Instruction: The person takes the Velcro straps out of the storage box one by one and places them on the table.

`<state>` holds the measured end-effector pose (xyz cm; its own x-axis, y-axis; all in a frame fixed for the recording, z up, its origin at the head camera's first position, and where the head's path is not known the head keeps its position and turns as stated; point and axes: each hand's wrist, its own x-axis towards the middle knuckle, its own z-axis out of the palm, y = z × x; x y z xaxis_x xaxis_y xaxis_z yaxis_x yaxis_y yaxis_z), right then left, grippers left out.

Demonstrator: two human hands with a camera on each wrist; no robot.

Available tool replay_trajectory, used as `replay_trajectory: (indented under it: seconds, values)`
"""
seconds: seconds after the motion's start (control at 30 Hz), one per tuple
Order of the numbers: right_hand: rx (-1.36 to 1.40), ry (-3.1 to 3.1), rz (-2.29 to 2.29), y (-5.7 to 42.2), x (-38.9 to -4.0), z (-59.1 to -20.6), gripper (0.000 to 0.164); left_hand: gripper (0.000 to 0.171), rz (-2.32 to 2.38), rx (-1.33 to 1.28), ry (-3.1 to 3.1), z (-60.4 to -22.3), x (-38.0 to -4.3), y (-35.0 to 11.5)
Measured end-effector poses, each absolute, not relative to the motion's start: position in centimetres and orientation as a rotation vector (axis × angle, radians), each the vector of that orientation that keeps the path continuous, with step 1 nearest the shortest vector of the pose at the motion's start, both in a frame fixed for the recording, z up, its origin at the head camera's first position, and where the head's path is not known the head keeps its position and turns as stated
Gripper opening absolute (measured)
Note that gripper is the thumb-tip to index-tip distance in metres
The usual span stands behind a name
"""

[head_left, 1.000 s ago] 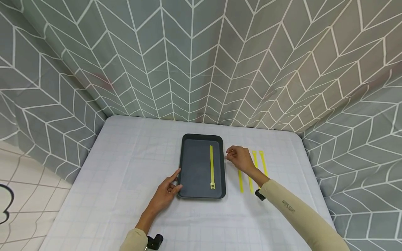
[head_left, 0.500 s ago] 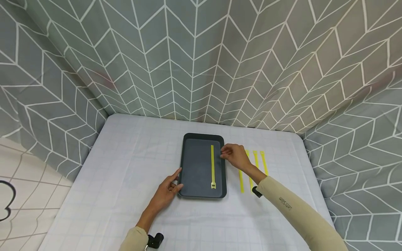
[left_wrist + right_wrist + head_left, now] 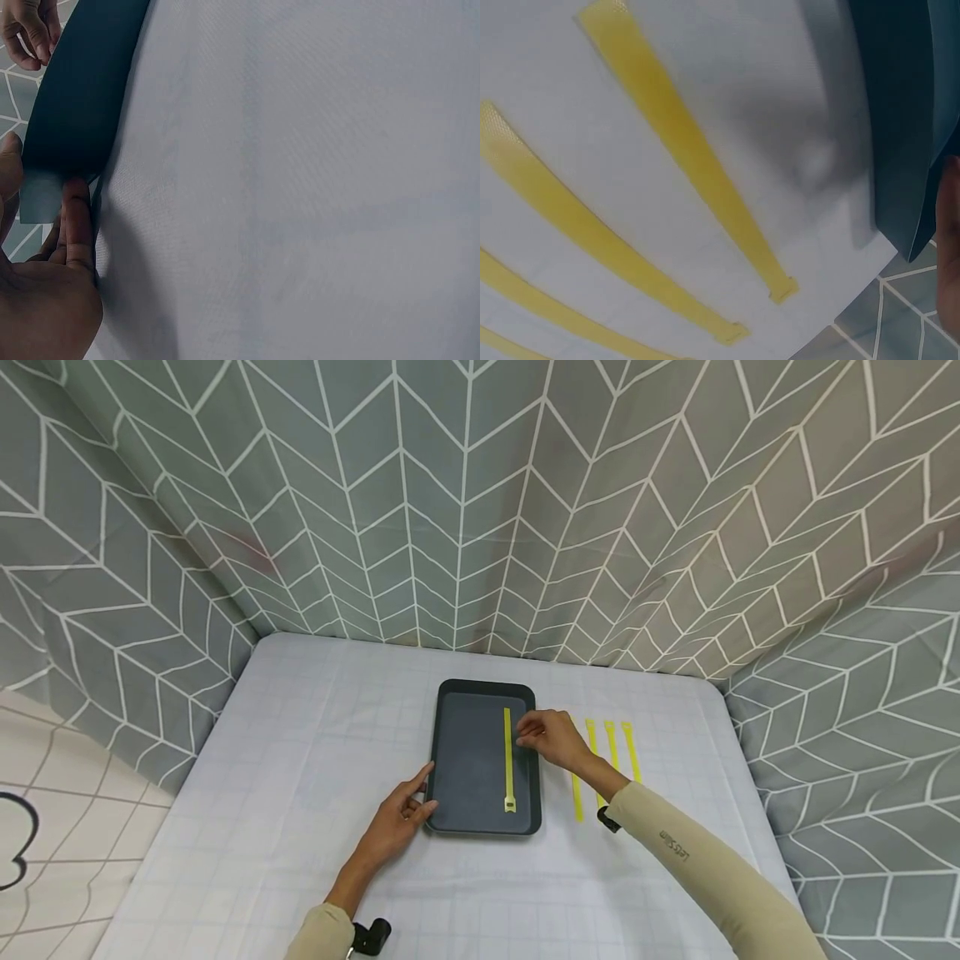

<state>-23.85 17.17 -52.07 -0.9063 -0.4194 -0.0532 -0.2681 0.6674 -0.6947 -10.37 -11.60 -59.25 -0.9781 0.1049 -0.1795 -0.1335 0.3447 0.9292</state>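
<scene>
The dark grey tray [image 3: 468, 760] lies flat on the table. At its lower left side my left hand [image 3: 397, 822] holds the rim, thumb and fingers against the wall; in the left wrist view a finger [image 3: 77, 225] presses the outer wall. A yellow slotted cable strap [image 3: 508, 760] lies lengthwise in the right part of the tray. My right hand [image 3: 555, 737] hovers over the tray's right edge, fingers loosely bent, their tips just right of that strap. No object shows in those fingers. Several more yellow straps [image 3: 682, 150] lie side by side right of the tray.
A white cloth covers the table [image 3: 322, 718]. Grey curtains [image 3: 495, 527] with white lines hang behind it and at both sides. My right forearm [image 3: 705, 860] passes over the lower ends of the loose straps.
My right hand has moved left, from beside the tray to over its right edge, near the strap inside. The left hand, the tray and the straps stay as they were.
</scene>
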Motion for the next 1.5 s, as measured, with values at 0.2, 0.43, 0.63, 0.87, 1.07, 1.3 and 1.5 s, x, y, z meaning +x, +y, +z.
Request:
replay_trajectory:
  seconds: [0.2,0.43,0.63,0.87,1.07,1.3,1.5]
  values:
    - [-0.587,2.625,-1.066,16.8,-23.8,-52.6,0.017,0.065,1.699,-0.025,2.395,-59.4,-10.3,-11.6]
    - [-0.721,2.570,-1.018,16.6,-24.0,-53.4,0.017,0.065,1.700,-0.029,2.388,-59.4,-10.2,-11.6]
    - [-0.882,2.525,-0.886,16.4,-24.0,-53.7,0.017,0.065,1.705,-0.035,2.381,-59.3,-10.2,-11.5]
    - [-1.050,2.449,-0.745,16.4,-23.8,-53.6,0.018,0.065,1.698,-0.038,2.389,-59.3,-10.3,-11.5]
    - [-1.200,2.423,-0.627,16.3,-23.9,-53.7,0.017,0.064,1.700,-0.043,2.386,-59.2,-10.3,-11.5]
    - [-1.330,2.398,-0.512,16.2,-24.2,-53.9,0.016,0.064,1.699,-0.048,2.396,-59.2,-10.2,-11.5]
    - [-1.401,2.370,-0.432,16.0,-24.4,-54.0,0.014,0.064,1.718,-0.040,2.381,-59.3,-10.2,-11.5]
